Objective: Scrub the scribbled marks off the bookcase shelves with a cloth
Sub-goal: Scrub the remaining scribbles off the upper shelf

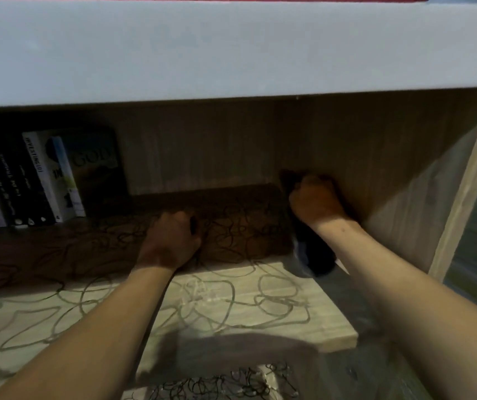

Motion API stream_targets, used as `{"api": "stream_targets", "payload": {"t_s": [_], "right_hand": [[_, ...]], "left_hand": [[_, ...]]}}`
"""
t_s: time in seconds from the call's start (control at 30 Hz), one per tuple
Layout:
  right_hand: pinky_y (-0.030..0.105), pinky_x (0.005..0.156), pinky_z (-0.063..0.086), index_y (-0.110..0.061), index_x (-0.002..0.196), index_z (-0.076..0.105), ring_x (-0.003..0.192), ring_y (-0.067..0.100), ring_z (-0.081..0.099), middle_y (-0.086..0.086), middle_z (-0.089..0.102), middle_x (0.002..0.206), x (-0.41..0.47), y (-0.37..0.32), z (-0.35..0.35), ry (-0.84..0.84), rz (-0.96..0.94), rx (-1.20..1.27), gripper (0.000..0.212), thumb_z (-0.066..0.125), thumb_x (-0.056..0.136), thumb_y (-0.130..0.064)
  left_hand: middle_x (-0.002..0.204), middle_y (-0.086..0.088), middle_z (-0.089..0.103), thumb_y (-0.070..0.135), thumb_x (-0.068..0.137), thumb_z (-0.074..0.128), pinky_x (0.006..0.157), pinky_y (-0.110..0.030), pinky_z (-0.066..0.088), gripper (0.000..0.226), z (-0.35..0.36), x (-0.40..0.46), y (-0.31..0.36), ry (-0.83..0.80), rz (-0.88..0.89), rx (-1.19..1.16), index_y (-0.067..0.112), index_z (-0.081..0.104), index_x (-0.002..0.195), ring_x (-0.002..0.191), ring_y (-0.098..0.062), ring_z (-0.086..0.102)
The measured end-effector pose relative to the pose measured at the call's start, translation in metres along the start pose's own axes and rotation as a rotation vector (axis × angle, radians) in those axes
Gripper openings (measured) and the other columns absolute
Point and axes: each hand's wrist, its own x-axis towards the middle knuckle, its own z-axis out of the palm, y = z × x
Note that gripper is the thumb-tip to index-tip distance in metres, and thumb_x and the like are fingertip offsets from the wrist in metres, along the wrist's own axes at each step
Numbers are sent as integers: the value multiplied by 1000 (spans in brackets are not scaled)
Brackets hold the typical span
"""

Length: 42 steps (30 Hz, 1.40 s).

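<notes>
Scribbled marks [220, 385] cover the edge of a lower shelf at the bottom of the view, nearest the camera, and more looping marks run all over the pale wooden shelf [58, 313] above it, from the lit front into the shadowed back. Both bare forearms reach into the bookcase over this shelf. The left hand [170, 241] rests on the shelf among the scribbles with its fingers curled under; whether it holds anything cannot be told. The right hand [315, 197] is closed in a fist round a dark cloth [315, 255], pressed close to the right side panel [404, 183] near the back corner, with the cloth hanging below the wrist. A row of books [29, 180] stands upright at the back left of the shelf. A thick white board [231, 53] spans the top of the view.
</notes>
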Motion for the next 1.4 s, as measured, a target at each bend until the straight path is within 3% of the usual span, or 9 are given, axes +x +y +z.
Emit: {"api": "stream_targets", "payload": {"t_s": [0.2,0.27,0.37,0.47,0.6,0.73,0.83,1.3,1.4], "right_hand": [[36,114,14,-2,148,24,142,32,22,20,23,154,83,-38,28,177,-29,94,47,33,104,-18],[33,109,19,3,145,27,138,35,28,23,28,150,98,-41,35,189,-176,62,45,32,103,-11],[28,103,26,-11,145,35,133,32,36,16,37,147,116,-24,59,-57,-369,-81,44,35,102,-18],[34,107,33,-21,138,48,130,30,42,10,43,146,123,-10,85,-335,-350,-354,43,51,96,-23],[34,108,30,-14,142,41,133,30,37,13,35,149,130,-10,99,-251,-287,-405,48,46,97,-28],[29,92,42,-16,129,55,113,25,53,10,51,135,137,-14,118,-259,-209,-387,48,44,94,-48],[32,105,33,-12,137,48,128,26,44,12,44,143,136,-18,115,-320,-200,-467,50,34,99,-42],[34,101,36,-21,137,50,124,25,47,6,46,141,149,-10,102,-405,-244,-508,53,31,97,-52],[35,109,31,-20,143,41,133,26,40,8,38,149,151,-7,101,-436,-246,-569,54,24,101,-48]], "left_hand": [[107,-15,68,31,88,58,84,-38,51,32,10,10,-7,22,53,-10,17,66,116,100,-35,63],[111,-15,66,32,89,57,87,-38,49,34,12,16,-10,-3,36,23,15,64,118,104,-35,60],[120,-16,60,33,91,55,94,-35,42,39,13,29,-10,-40,-10,76,8,58,121,114,-33,54],[127,-19,55,33,92,53,99,-34,37,41,15,46,-12,-61,-73,88,5,55,123,120,-34,49],[128,-18,55,35,91,54,99,-34,40,43,20,62,-17,-87,-110,92,6,58,123,119,-34,51],[129,-16,56,33,92,53,99,-33,39,41,23,71,-21,-71,-95,85,9,58,125,120,-32,51],[128,-16,57,31,91,55,97,-33,41,41,24,74,-21,-79,-92,77,9,58,125,119,-32,52],[135,-14,52,38,86,58,103,-34,41,53,35,86,-33,-138,-106,-7,10,53,131,125,-30,49],[137,-14,50,37,89,56,104,-34,39,52,34,86,-33,-139,-95,6,10,50,133,126,-32,46]]}}
